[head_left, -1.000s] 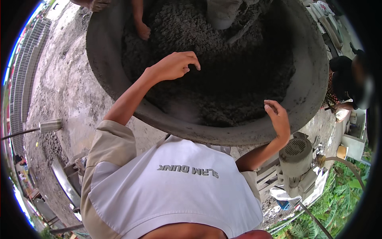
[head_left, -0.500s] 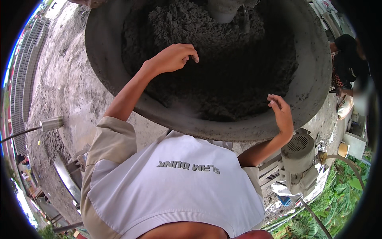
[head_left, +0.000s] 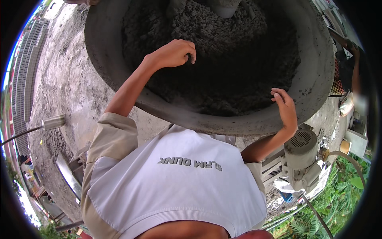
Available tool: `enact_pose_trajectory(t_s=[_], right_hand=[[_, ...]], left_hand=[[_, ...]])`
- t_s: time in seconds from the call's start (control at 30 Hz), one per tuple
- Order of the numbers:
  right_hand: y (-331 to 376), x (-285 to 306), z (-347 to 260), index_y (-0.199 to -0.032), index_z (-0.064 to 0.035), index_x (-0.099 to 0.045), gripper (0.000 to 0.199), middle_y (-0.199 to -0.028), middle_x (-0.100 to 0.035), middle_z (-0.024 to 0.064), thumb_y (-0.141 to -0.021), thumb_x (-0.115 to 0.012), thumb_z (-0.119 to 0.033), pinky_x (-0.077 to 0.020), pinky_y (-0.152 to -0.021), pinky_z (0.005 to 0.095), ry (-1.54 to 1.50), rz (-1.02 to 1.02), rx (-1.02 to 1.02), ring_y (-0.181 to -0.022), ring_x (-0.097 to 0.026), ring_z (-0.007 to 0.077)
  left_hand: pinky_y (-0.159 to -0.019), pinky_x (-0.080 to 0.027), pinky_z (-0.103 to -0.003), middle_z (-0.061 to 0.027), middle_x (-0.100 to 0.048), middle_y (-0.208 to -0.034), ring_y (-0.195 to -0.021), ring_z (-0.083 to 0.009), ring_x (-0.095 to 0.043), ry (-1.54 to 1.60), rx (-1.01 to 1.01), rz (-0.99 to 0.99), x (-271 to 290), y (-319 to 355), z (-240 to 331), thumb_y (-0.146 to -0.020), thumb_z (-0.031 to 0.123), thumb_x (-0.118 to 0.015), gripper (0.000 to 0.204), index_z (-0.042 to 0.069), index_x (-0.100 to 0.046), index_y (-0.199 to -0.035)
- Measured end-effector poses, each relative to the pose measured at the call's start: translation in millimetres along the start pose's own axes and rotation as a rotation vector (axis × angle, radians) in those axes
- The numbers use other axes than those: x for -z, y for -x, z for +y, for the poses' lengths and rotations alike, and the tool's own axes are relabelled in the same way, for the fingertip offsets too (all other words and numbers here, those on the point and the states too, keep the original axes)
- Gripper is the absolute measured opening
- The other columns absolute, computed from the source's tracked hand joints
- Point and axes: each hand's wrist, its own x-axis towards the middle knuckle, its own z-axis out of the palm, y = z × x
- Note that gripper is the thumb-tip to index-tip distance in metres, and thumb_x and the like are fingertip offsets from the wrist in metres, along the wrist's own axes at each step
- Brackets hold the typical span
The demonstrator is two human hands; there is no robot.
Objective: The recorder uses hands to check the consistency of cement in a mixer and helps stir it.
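A large round grey mixing pan (head_left: 103, 67) fills the upper view, holding a heap of damp grey concrete mix (head_left: 223, 44). My left hand (head_left: 175, 53) reaches over the near rim, fingers curled down into the dark mix; whether it grips any mix is hidden. My right hand (head_left: 284, 107) rests with fingers apart on the inside of the pan's right near rim, holding nothing. My white shirt covers the lower middle.
An electric motor (head_left: 300, 153) sits under the pan's right side. A metal pipe end (head_left: 53, 122) sticks out at the left over rough concrete ground. Another person (head_left: 350, 71) stands at the right edge. Green plants lie at lower right.
The pan looms larger and closer in view. My left hand has dropped lower into the mix with fingers curling. My right hand slid up along the rim.
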Motion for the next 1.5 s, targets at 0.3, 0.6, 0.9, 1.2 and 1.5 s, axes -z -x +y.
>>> enact_pose_trajectory(t_s=[0.3, 0.6, 0.9, 1.2, 1.5], right_hand=[[-1.1, -1.0, 0.6, -0.111, -0.0046, -0.061, 0.03, -0.098, -0.064, 0.0032, -0.091, -0.053, -0.025, -0.0419, -0.08, 0.0258, -0.036, -0.005, -0.018, -0.085, -0.055, 0.0112], [-1.0, -0.9, -0.3, -0.112, -0.0039, -0.061, 0.031, -0.1, -0.064, 0.0051, -0.091, -0.053, -0.026, -0.0421, -0.082, 0.0252, -0.037, -0.02, -0.041, -0.086, -0.056, 0.0116], [0.4, -1.0, -4.5, -0.112, -0.0032, -0.06, 0.032, -0.1, -0.064, 0.0055, -0.091, -0.053, -0.026, -0.0419, -0.082, 0.0254, -0.023, -0.022, -0.033, -0.085, -0.056, 0.0117], [-0.4, -0.4, -3.1, -0.112, -0.0038, -0.06, 0.032, -0.1, -0.063, 0.0053, -0.091, -0.053, -0.027, -0.0416, -0.083, 0.0257, -0.009, -0.019, -0.042, -0.085, -0.056, 0.0119], [-1.0, 0.8, -1.3, -0.112, -0.003, -0.06, 0.034, -0.101, -0.065, 0.006, -0.09, -0.053, -0.028, -0.0415, -0.083, 0.0256, -0.018, -0.023, -0.046, -0.086, -0.057, 0.0123]], left_hand=[[-0.073, -0.047, -0.038, -0.0089, -0.061, -0.095, -0.088, -0.0287, -0.059, -0.01, 0.02, 0.011, -2.2, 1.9, 0.0, -0.073, -0.011, -0.052, 0.022, 0.002, -0.066, -0.085], [-0.072, -0.047, -0.036, -0.0089, -0.056, -0.098, -0.086, -0.0248, -0.059, -0.011, 0.077, -0.011, -5.6, 4.9, -3.0, -0.074, -0.012, -0.051, 0.028, 0.003, -0.065, -0.093], [-0.075, -0.049, -0.036, -0.0095, -0.055, -0.099, -0.083, -0.0227, -0.06, -0.104, 0.092, 0.002, -10.5, 5.1, -12.1, -0.074, -0.01, -0.051, 0.034, 0.005, -0.064, -0.102], [-0.075, -0.05, -0.035, -0.0084, -0.053, -0.102, -0.077, -0.0202, -0.059, -0.111, 0.107, 0.009, -11.0, 5.6, -10.6, -0.073, -0.01, -0.054, 0.042, 0.008, -0.061, -0.11], [-0.071, -0.048, -0.035, -0.0069, -0.051, -0.101, -0.08, -0.0188, -0.057, -0.078, 0.052, -0.007, -13.1, 4.1, -5.3, -0.077, -0.009, -0.053, 0.039, 0.01, -0.061, -0.11]])
